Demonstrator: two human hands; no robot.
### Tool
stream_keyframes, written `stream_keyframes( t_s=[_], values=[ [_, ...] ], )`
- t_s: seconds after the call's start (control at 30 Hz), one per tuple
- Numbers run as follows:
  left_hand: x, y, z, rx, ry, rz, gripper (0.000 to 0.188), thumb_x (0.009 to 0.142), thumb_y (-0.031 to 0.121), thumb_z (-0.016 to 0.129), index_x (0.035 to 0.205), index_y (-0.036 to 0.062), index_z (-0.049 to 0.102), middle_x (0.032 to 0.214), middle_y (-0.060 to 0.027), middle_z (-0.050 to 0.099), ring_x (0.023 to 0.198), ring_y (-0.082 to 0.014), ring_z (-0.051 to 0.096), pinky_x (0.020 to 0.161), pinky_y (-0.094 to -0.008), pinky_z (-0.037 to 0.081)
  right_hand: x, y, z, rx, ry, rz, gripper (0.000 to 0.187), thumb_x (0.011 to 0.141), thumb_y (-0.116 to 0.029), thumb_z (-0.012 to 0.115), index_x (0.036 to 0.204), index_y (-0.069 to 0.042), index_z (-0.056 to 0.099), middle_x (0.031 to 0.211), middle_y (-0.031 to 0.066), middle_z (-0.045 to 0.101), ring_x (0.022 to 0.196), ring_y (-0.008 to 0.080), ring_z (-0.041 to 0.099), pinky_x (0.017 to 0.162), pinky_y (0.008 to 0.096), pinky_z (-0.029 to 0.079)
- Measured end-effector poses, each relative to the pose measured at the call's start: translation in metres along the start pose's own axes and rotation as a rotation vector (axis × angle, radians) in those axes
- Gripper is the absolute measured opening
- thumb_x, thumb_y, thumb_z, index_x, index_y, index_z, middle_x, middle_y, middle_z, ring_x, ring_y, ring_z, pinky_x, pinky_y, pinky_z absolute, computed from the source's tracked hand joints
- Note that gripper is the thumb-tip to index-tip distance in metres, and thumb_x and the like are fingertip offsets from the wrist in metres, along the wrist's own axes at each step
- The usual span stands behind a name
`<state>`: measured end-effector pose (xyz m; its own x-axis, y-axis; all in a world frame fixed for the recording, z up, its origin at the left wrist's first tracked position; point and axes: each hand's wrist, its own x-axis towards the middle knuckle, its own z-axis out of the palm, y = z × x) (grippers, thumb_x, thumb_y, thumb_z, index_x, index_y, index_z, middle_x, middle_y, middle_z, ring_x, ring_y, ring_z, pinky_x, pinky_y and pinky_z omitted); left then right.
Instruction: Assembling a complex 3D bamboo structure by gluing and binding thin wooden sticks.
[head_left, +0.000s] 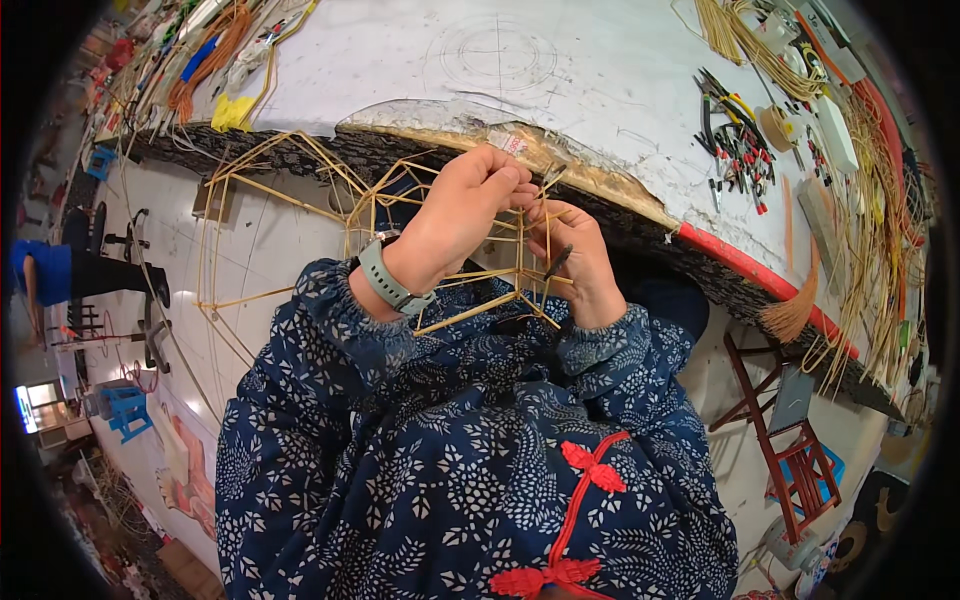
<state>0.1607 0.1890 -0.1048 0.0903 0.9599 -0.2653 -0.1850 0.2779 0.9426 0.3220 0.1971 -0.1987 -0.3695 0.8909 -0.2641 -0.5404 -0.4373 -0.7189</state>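
A light framework of thin bamboo strips [519, 252] joined at angles spans from the left over my lap, below the table edge. My left hand [445, 218], with a grey-green watch strap at the wrist, pinches the frame near its upper right joint, thumb against the fingers. Close beside it, my right hand [585, 255] has its fingertips closed on the same joint. A small black-handled tool [558, 262] lies against the right hand's fingers; its kind is not clear. My fingers hide the exact spot they grip.
The worn white table [620, 70] has a broken, bare-wood front edge [600, 183]. Pliers [735, 110] and several small red-and-black pieces lie at right, beside bundled strips [850, 270]. More strips and tools lie far left. A folding chair [790, 440] stands lower right; a person [60, 275] is at left.
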Motion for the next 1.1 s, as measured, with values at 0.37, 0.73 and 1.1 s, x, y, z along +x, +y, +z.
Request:
stream_keyframes(
  t_s=[0.37,0.73,1.1],
  values=[
    [0.001,-0.002,0.000,0.056,0.009,0.004,0.017,0.101,0.010,0.051,0.108,-0.0047,0.056,0.107,-0.0124,0.063,0.101,-0.0179,0.063,0.092,-0.0298,0.052,0.001,-0.003,-0.005,-0.011,-0.088,0.041,0.006,0.089,-0.002,0.065,0.092,0.003,0.068,0.088,0.0062,0.068,0.065,0.0086,0.056,0.056,0.0208,0.044],
    [-0.006,0.010,0.003,0.638,-0.160,0.093,0.014,0.091,0.012,0.065,0.090,-0.0011,0.068,0.082,-0.0003,0.065,0.075,-0.0051,0.056,0.067,-0.0218,0.047,-0.041,-0.052,-0.009,-1.345,-0.149,-0.739,0.015,0.076,0.001,0.072,0.087,0.000,0.062,0.088,0.0089,0.062,0.077,0.0243,0.061,0.066,0.0328,0.050],
    [-0.005,0.006,0.002,0.425,-0.140,0.039,0.013,0.089,0.008,0.068,0.094,-0.0040,0.069,0.085,-0.0032,0.070,0.076,-0.0055,0.061,0.067,-0.0206,0.049,-0.036,-0.117,0.045,-1.766,-0.488,-1.008,0.017,0.075,0.000,0.069,0.089,-0.002,0.061,0.089,0.0125,0.058,0.082,0.0315,0.059,0.069,0.0386,0.050]
  ],
)
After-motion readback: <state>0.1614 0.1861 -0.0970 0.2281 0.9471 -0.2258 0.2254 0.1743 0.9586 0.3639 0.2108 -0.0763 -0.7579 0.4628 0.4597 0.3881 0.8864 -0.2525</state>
